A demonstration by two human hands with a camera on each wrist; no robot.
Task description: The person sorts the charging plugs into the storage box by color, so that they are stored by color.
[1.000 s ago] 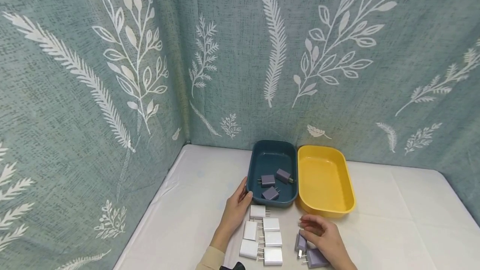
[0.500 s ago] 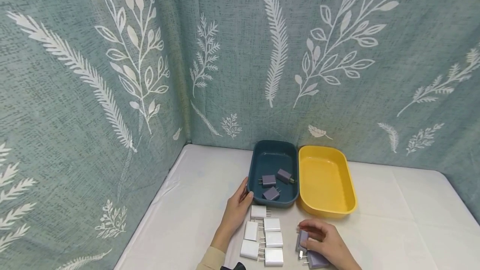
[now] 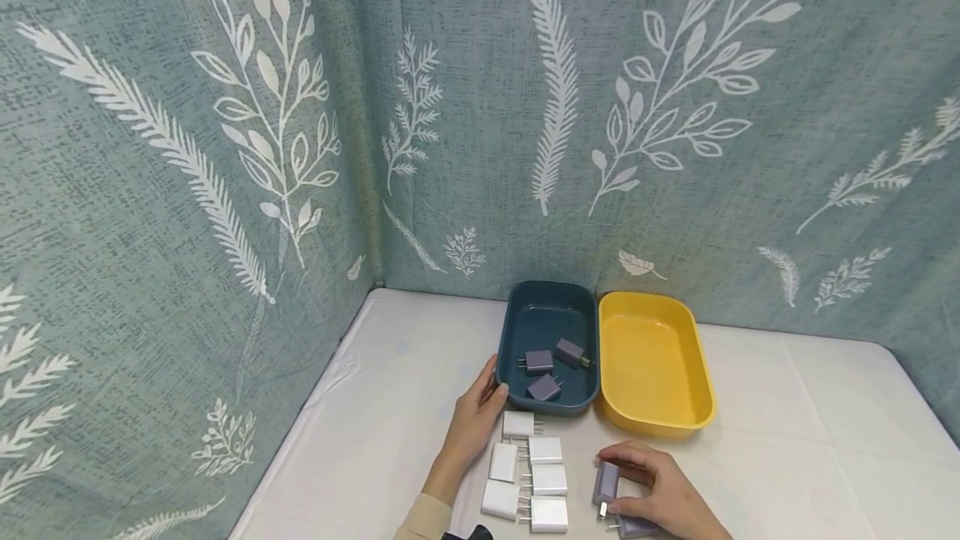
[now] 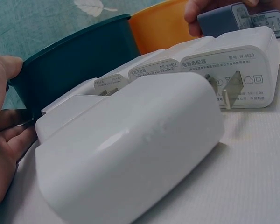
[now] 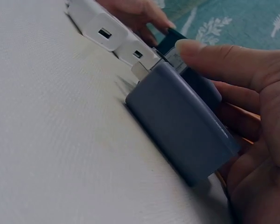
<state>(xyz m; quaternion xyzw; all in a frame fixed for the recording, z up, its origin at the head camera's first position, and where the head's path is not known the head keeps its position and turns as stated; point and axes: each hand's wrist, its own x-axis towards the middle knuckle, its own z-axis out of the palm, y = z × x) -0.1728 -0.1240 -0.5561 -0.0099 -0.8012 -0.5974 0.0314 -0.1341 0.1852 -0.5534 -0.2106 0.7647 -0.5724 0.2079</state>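
Observation:
My left hand (image 3: 474,415) holds the near left corner of a dark teal tray (image 3: 512,332), the thumb at the rim and the fingers along the outer wall. Three purple-grey plug chargers lie in the tray, one of them a charger (image 3: 537,362) with its prongs to the left. My right hand (image 3: 656,486) pinches another purple-grey charger (image 3: 606,482) between thumb and fingers, prongs toward me. Close under that hand lies a second charger (image 5: 177,121), large in the right wrist view and partly covered in the head view.
Several white plug chargers (image 3: 548,479) lie in two loose columns between my hands; one white charger (image 4: 130,149) fills the left wrist view's front. A yellow tray (image 3: 693,357) stands right beside the teal one. A leaf-patterned curtain (image 3: 480,107) hangs behind the white table (image 3: 810,423).
My right hand has come down onto the purple-grey charger; its fingers and thumb have moved to either side of it. The left hand has stayed at the teal tray.

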